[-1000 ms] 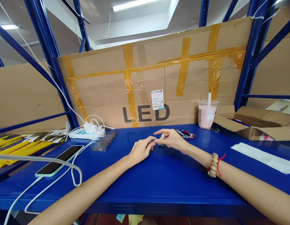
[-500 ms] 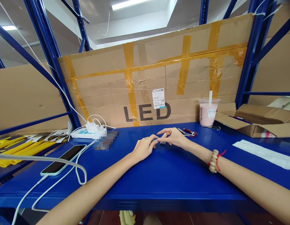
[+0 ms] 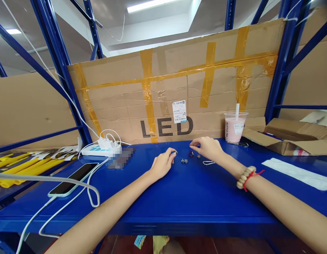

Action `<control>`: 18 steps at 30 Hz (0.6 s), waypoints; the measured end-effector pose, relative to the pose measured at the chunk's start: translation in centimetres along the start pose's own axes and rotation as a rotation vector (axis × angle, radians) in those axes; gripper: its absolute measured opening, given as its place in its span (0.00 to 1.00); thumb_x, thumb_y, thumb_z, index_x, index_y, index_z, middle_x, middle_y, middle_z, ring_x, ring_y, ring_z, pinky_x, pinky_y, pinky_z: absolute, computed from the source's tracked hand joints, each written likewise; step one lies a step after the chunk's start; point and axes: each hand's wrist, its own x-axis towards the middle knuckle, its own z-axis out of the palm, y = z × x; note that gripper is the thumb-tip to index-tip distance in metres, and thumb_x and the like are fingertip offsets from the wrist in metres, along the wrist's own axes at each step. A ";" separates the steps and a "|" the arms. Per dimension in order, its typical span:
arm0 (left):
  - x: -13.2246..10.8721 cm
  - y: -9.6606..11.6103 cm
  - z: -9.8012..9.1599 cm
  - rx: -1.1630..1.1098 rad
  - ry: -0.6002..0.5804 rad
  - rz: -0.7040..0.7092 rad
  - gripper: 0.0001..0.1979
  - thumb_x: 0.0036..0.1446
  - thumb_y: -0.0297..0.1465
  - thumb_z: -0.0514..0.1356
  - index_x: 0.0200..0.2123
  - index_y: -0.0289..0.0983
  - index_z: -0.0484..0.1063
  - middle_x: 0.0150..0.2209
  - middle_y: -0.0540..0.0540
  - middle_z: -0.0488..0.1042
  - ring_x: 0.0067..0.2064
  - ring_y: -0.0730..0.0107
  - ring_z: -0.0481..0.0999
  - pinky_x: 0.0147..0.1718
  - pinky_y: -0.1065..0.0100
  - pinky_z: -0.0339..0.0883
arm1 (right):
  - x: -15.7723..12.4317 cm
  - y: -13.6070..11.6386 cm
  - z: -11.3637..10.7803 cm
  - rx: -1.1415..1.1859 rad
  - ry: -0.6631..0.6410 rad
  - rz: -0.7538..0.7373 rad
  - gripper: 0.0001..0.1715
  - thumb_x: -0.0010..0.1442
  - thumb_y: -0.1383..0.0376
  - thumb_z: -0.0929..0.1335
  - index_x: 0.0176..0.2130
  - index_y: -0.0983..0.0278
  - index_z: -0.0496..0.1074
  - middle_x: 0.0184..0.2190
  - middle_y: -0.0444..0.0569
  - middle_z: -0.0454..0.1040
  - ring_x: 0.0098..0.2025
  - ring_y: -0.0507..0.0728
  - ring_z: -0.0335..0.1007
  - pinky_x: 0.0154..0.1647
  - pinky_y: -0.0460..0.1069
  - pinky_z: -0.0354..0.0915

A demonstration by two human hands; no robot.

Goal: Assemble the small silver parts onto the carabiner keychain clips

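My left hand (image 3: pixel 162 163) rests on the blue tabletop, its thumb and fingers closed on a small shiny metal piece (image 3: pixel 175 152) too small to name. To its right, my right hand (image 3: pixel 207 146) hovers with fingertips drawn together in a pinch; whatever is between them, if anything, cannot be made out. Below those fingertips lie a small red clip-like piece (image 3: pixel 191 153) and a tiny metal part (image 3: pixel 198 156). A silver snap hook (image 3: pixel 208 163) lies under the right wrist. Between the hands sit a few small metal pieces (image 3: pixel 184 161).
A pink drink cup (image 3: pixel 234 127) with a straw stands back right, near an open cardboard box (image 3: pixel 290 146) and a white strip (image 3: pixel 298 173). On the left are a charging phone (image 3: pixel 73 180), a power strip (image 3: pixel 96 150) and white cables (image 3: pixel 93 190). Cardboard (image 3: pixel 121 106) walls the back.
My right hand has moved away from my left hand, rightward over the small parts. The left hand has stayed nearly in place, and its metal piece now shows.
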 end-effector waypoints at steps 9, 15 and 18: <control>0.5 -0.7 0.6 -0.261 0.138 -0.044 0.13 0.62 0.37 0.43 0.41 0.41 0.64 0.26 0.52 0.69 0.29 0.71 0.67 0.32 0.71 0.59 | 0.2 1.5 -2.5 -0.097 -0.436 0.186 0.15 0.47 0.53 0.69 0.31 0.60 0.76 0.23 0.44 0.76 0.29 0.54 0.74 0.31 0.46 0.63; 1.0 -1.4 1.1 -0.475 0.178 -0.104 0.15 0.62 0.40 0.43 0.33 0.38 0.63 0.24 0.53 0.61 0.26 0.74 0.61 0.27 0.73 0.56 | 0.3 2.0 -2.5 -0.076 -0.672 0.243 0.14 0.37 0.63 0.74 0.30 0.60 0.76 0.22 0.43 0.76 0.27 0.53 0.73 0.24 0.43 0.64; 1.1 -1.6 1.4 -0.539 0.162 -0.155 0.15 0.62 0.41 0.43 0.31 0.38 0.60 0.23 0.54 0.59 0.24 0.76 0.58 0.24 0.74 0.53 | 0.3 2.3 -1.7 -0.025 -0.624 0.212 0.09 0.37 0.66 0.74 0.26 0.61 0.76 0.18 0.43 0.74 0.23 0.53 0.72 0.21 0.43 0.64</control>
